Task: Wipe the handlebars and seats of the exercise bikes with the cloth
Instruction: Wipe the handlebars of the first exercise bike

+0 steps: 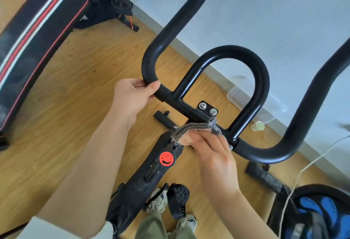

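A black exercise-bike handlebar fills the middle of the head view, with a central loop and two long arms curving up. My left hand grips the left bend of the bar. My right hand presses a black-and-white patterned cloth against the bar's centre crosspiece, just below the bolted bracket. The bike's black frame with a red round sticker runs down toward me. No seat of this bike is visible.
A padded bench with red and white stripes lies at the left. Another black machine stands at the back. A blue-and-black device with a white cord sits at the lower right. The white wall is close behind, and my shoes stand by the pedal.
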